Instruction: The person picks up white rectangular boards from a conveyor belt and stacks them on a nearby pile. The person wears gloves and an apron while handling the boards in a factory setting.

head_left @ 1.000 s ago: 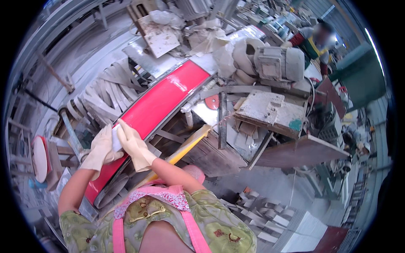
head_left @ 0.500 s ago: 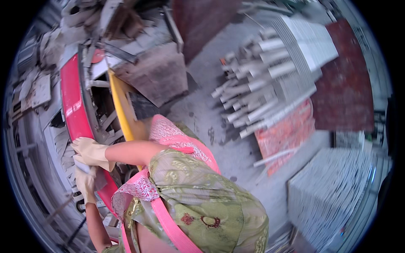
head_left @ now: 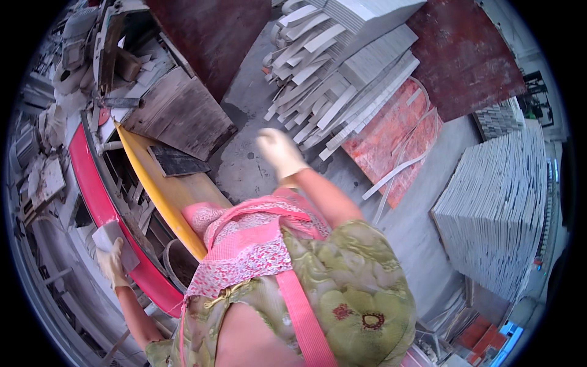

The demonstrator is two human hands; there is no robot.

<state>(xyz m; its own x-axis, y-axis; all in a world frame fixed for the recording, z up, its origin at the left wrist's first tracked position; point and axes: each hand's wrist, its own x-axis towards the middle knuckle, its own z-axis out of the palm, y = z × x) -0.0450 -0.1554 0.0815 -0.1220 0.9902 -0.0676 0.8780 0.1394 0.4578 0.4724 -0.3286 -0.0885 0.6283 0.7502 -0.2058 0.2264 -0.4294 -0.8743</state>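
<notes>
My left hand, in a pale glove, grips a small grey tile piece that rests on the long red bed of a machine at the left. My right hand, also gloved, hangs in the air over the concrete floor with its fingers loosely apart and nothing in it. It is nearest a heap of grey stone strips lying on the floor.
A yellow board runs beside the red bed. Dark brown panels lean at the top. A red patterned slab lies on the floor, and a tall stack of grey tiles stands at the right.
The view has swung from the machine toward the floor. My right hand has left the tile piece and moved out to the right; my left hand keeps hold of it.
</notes>
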